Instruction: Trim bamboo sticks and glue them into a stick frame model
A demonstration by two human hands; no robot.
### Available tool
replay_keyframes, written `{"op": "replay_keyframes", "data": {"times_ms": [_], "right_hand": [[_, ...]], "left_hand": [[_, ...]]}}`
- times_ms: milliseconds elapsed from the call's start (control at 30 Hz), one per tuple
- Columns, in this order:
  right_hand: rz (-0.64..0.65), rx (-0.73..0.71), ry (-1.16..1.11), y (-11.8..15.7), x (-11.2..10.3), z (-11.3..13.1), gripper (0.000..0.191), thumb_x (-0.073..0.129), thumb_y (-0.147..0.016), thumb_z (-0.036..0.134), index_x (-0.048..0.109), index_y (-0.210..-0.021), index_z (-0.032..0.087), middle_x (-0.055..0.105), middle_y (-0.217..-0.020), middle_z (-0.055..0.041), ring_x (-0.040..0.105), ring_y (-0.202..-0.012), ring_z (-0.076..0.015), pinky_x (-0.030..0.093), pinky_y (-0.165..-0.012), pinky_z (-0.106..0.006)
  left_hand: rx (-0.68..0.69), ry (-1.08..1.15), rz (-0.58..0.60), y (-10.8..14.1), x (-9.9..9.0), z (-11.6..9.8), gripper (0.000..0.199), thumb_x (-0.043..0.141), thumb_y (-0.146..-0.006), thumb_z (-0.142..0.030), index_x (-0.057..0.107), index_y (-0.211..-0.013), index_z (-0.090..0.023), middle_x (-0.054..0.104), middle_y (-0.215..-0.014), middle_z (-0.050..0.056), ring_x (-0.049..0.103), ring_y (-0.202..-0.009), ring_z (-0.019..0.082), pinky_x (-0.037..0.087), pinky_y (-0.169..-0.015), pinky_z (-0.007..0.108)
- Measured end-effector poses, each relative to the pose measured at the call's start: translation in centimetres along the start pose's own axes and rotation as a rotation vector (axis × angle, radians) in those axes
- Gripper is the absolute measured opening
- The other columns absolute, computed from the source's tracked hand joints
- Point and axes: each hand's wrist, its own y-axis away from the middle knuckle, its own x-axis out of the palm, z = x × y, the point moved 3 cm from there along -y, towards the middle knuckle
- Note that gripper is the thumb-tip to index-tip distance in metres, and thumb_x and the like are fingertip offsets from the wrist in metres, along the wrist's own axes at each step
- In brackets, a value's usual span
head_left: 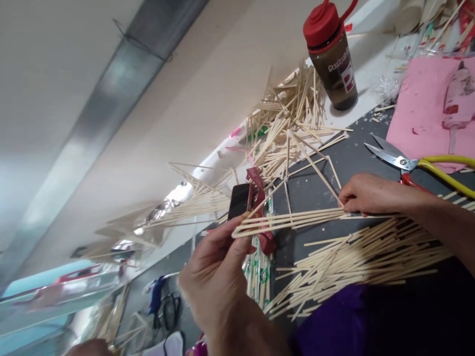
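Note:
My left hand (222, 267), at lower centre, pinches the near ends of several thin wooden sticks (293, 218) that run to the right. My right hand (358, 194) has its fingers closed at the sticks' far ends, where a joined stick frame (313, 165) meets them. That frame forms open triangles with whitish joints and rises behind the held sticks. Below my right hand lies a loose spread of sticks (345, 262) on the dark table.
Scissors (404, 162) lie right of my right hand, near a pink sheet (411, 104) with a glue bottle (458, 96). A red-lidded bottle (336, 69) stands behind. A stick pile (282, 128), a phone (238, 200) and packaged sticks (260, 272) are around. Someone's hand (89, 347) shows bottom left.

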Motion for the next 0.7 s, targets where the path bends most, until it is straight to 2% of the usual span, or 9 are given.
{"op": "replay_keyframes", "data": {"times_ms": [300, 567, 700], "right_hand": [[-0.014, -0.002, -0.001, 0.1, -0.2, 0.2, 0.015, 0.06, -0.077, 0.012, 0.064, -0.063, 0.017, 0.05, -0.045, 0.0036, 0.053, -0.047, -0.0097, 0.035, -0.052, -0.025], [0.0, 0.005, -0.003, 0.4, -0.3, 0.4, 0.017, 0.059, -0.077, 0.01, 0.062, -0.062, 0.017, 0.05, -0.051, 0.0023, 0.054, -0.05, -0.0103, 0.036, -0.051, -0.026], [0.012, -0.002, 0.011, 0.4, -0.4, 0.4, 0.013, 0.058, -0.077, 0.013, 0.066, -0.067, 0.016, 0.051, -0.052, 0.0025, 0.055, -0.051, -0.0104, 0.037, -0.052, -0.025]], "left_hand": [[0.017, 0.008, -0.067, 0.2, 0.7, -1.0, 0.022, 0.081, -0.067, -0.024, 0.081, -0.085, -0.037, 0.078, -0.081, -0.003, 0.059, -0.053, 0.014, 0.045, -0.044, 0.027], [0.015, 0.008, -0.073, 0.2, 0.7, -1.2, 0.025, 0.082, -0.064, -0.023, 0.082, -0.087, -0.033, 0.079, -0.08, -0.003, 0.06, -0.052, 0.013, 0.046, -0.043, 0.024], [0.036, 0.038, -0.091, 0.2, 0.8, -1.3, 0.023, 0.083, -0.062, -0.024, 0.082, -0.084, -0.029, 0.078, -0.075, -0.002, 0.061, -0.053, 0.01, 0.047, -0.044, 0.019]]}}
